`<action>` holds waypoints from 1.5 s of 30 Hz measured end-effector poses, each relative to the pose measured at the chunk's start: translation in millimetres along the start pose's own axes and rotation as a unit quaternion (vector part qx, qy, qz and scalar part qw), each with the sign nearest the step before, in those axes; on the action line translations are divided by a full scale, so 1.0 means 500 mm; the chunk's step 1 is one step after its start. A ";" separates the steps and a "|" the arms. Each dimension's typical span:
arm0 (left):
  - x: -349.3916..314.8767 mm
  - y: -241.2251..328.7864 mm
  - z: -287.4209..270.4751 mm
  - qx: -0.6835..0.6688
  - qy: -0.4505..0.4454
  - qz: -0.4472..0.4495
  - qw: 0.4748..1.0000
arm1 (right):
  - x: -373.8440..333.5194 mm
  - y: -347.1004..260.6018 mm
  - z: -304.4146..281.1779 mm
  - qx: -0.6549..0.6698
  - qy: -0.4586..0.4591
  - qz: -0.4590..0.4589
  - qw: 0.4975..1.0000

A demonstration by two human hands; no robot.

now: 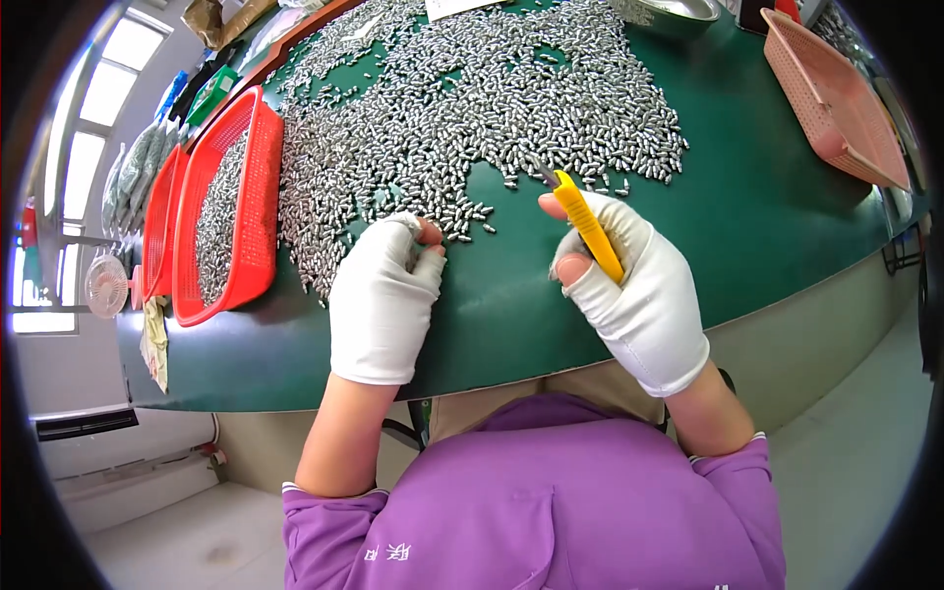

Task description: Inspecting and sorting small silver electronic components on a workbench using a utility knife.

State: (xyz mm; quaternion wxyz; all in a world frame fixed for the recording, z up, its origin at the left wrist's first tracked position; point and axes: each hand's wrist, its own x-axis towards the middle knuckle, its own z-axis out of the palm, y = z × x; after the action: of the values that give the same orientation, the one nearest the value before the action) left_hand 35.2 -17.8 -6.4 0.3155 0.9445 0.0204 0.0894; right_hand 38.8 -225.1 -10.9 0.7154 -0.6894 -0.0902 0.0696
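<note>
White gloves with bare fingertips cover both of my hands. In my right hand (634, 285), above the green table (511, 334), is a yellow utility knife (590, 228) with its blade tip pointing up and away toward the pile. My left hand (385, 295) is at the near edge of a wide spread of small silver metal parts (472, 98). Its thumb and forefinger are curled close together. Whatever may be between those fingertips is too small to make out. A few loose parts lie just beyond the left fingers.
To the left, a red plastic basket (258, 226) holds more silver parts, with another red basket (157, 236) beside it. A pink basket (821, 93) stands at the far right. At the back sits a metal bowl (678, 12). A small fan (106, 285) is beyond the left table edge.
</note>
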 end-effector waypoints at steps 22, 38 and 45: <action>-0.102 0.013 -0.025 -0.066 -0.058 0.004 0.996 | -0.165 -0.028 -0.026 -0.161 -0.063 0.086 0.981; -0.104 0.016 -0.012 -0.033 -0.051 0.041 0.997 | -0.156 -0.002 0.044 -0.438 -0.121 -0.103 0.885; -0.103 0.012 -0.010 -0.028 -0.055 0.039 0.997 | -0.150 0.008 0.039 -0.415 -0.117 -0.111 0.896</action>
State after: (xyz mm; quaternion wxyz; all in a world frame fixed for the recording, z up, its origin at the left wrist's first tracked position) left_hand -16.4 -24.3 -7.0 0.3383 0.9390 -0.0369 0.0498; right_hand -38.5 -222.8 -16.9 0.3520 -0.8960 -0.2697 0.0258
